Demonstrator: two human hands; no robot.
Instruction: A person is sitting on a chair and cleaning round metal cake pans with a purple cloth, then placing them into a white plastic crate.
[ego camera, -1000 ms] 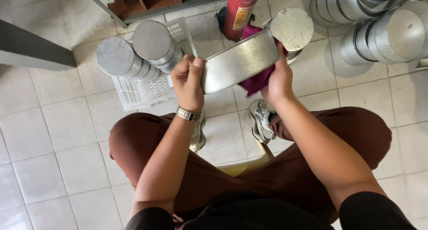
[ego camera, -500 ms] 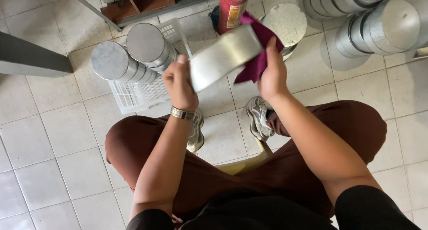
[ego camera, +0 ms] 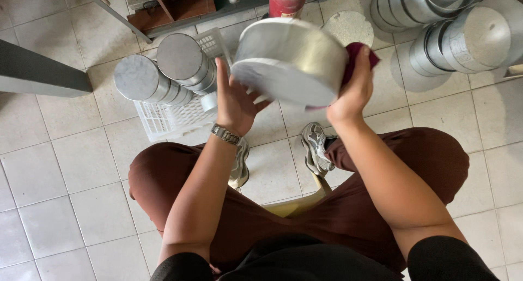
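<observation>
A round metal baking tin [ego camera: 291, 60] is held up in front of me, tilted so its flat bottom faces me. My left hand [ego camera: 234, 104], with a wristwatch, supports the tin's left side with fingers spread on it. My right hand [ego camera: 354, 87] presses a dark red cloth [ego camera: 359, 52] against the tin's right wall. I sit with brown trousers and grey shoes over a tiled floor.
A white plastic basket [ego camera: 174, 117] on the floor holds two stacks of round tins [ego camera: 163, 68]. More stacked tins [ego camera: 452, 36] lie at upper right. A red cylinder [ego camera: 286, 0] and a round lid [ego camera: 351, 25] stand behind the tin. A grey beam [ego camera: 38, 68] crosses the left.
The tin has turned from side-on to bottom-facing and risen closer to me. My left hand shifted from its edge to its underside; my right hand with the cloth slid to the right wall.
</observation>
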